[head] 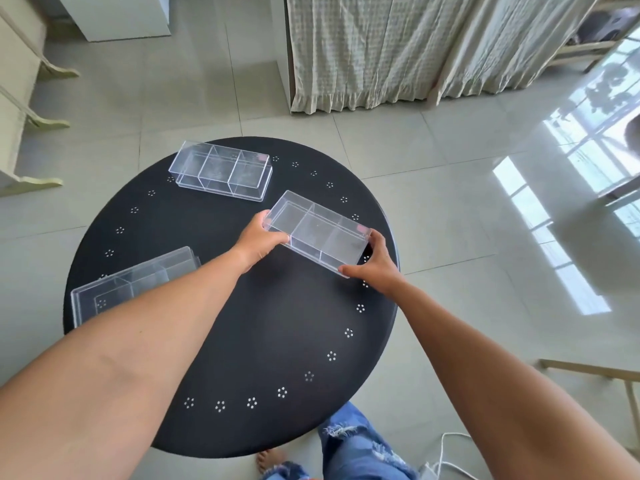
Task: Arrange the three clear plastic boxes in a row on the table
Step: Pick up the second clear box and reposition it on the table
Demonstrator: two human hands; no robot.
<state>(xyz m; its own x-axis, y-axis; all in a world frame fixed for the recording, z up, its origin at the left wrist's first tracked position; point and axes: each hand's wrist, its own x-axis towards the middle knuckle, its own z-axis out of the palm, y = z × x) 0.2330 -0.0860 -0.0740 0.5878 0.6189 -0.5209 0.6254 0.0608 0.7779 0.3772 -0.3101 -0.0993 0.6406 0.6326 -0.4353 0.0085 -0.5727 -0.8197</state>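
Three clear plastic boxes with inner dividers are on a round black table [242,323]. The right box [317,232] sits angled near the table's right edge; my left hand [258,242] grips its near-left end and my right hand [375,263] grips its near-right corner. A second box [221,171] rests untouched at the far side of the table. The third box [138,282] lies at the left edge, partly hidden behind my left forearm.
The table stands on a glossy tiled floor. A checked curtain [398,50] hangs beyond it, white furniture [20,98] is at the left, and a wooden frame [595,372] is at the lower right. My legs in torn jeans [349,445] and a white cable [446,455] are below the table's near edge.
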